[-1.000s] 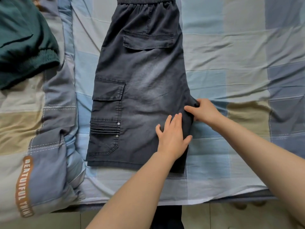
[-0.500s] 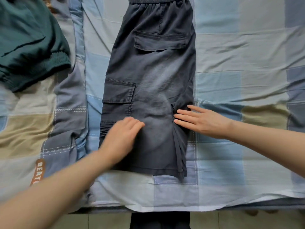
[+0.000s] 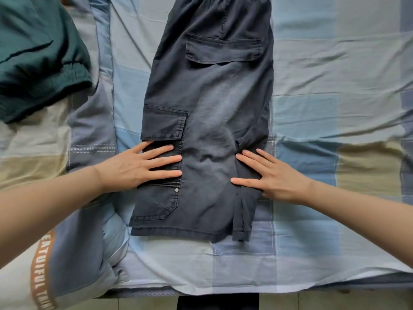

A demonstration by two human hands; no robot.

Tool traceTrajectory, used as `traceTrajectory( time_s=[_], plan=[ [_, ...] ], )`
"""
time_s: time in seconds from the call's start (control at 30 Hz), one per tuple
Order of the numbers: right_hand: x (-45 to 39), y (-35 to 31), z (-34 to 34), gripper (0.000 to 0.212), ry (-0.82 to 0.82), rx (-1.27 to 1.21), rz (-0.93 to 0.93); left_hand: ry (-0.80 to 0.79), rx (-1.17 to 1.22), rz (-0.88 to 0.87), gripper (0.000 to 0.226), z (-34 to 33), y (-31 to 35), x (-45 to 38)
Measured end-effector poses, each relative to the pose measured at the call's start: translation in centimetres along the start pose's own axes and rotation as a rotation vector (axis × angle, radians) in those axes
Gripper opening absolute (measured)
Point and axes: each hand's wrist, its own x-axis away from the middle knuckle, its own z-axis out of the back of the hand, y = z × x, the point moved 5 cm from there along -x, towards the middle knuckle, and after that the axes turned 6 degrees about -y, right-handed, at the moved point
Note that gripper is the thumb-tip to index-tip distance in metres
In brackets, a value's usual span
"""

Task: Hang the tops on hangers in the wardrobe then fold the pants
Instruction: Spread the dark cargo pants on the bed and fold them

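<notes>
Because the shorts (image 3: 207,121) are already doubled lengthwise, 1 leg over the other, they are laid flat down the middle of the bed (image 3: 335,90) with the waistband at the far end and the hem nearest the person. Both hands are kept flat, fingers straight and spread, nothing being gripped. The left hand (image 3: 143,166) is pressed on the side cargo pocket (image 3: 164,124), just below its flap, so that the outer edge is held down. The right hand (image 3: 268,175) is laid on the opposite edge, where the crotch point is tucked inward and a loose strip of cloth runs down to the hem; that bulge is apparently being flattened so the stack becomes a clean rectangle. The lengthwise fold is judged done, and a crosswise fold, hem toward waistband, is judged still to come. A green garment (image 3: 38,61) is left bunched at the far left, well apart, on a quilt (image 3: 85,130) with printed lettering.
</notes>
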Motion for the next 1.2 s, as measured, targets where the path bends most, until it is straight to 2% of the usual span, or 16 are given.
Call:
traceTrajectory(
  time_s=[0.07,0.1,0.13,0.2,0.23,0.3,0.37,0.43,0.53,0.6,0.67,0.73,0.8,0.93,1.03,1.2],
  plan=[
    [1.1,0.6,0.1,0.067,-0.039,-0.234,-0.025,-0.012,0.252,0.047,0.088,0.1,0.4,0.3],
    [1.7,1.0,0.1,0.067,-0.037,-0.458,-0.091,0.022,0.534,0.107,0.088,0.2,0.1,0.4],
    [2.3,1.5,0.5,0.06,0.028,-0.726,-0.204,0.097,0.878,0.206,0.076,0.4,-0.8,0.5],
    [3.0,3.3,1.5,0.028,0.236,-1.247,-0.504,0.319,1.512,0.515,0.032,0.8,-3.6,0.9],
    [3.1,4.4,1.5,0.029,0.322,-1.454,-0.664,0.426,1.755,0.693,0.013,0.7,-4.7,1.2],
    [2.4,5.7,1.5,0.038,0.343,-1.659,-0.897,0.57,1.989,0.962,0.02,0.7,-5.7,1.3],
    [1.6,6.6,1.5,0.036,0.326,-1.728,-1.015,0.599,1.956,1.102,0.022,1.0,-5.8,0.8],
    [1.2,7.1,0.9,0.034,0.271,-1.671,-1.099,0.631,1.807,1.189,0.02,0.9,-5.7,0.8],
    [2.2,7.6,1.3,0.03,0.339,-1.414,-1.1,0.696,1.48,1.136,0.021,1.8,-5.5,1.8],
    [4.0,8.3,2.5,0.032,0.453,-1.042,-1.074,0.691,1.145,1.014,0.028,2.8,-5.3,2.7],
    [4.9,8.2,4.1,0.046,0.465,-0.42,-0.873,0.64,0.642,0.841,0.053,3.9,-5.2,3.6],
    [4.5,7.1,4.9,0.061,0.393,0.023,-0.588,0.477,0.218,0.625,0.077,4.1,-5.7,3.5],
    [3.3,6.6,4.7,0.066,0.278,0.265,-0.422,0.299,0.012,0.482,0.083,3.9,-6.5,2.5],
    [0.3,7.9,4.0,0.062,0.194,0.466,-0.327,0.184,-0.06,0.367,0.087,3.6,-8.5,-0.8],
    [-0.2,9.5,3.5,0.062,0.167,0.431,-0.305,0.152,0.045,0.338,0.106,3.4,-10.4,-1.9],
    [-0.7,9.9,3.0,0.071,0.081,0.31,-0.277,0.14,0.062,0.302,0.108,3.0,-10.6,-1.6]
  ],
)
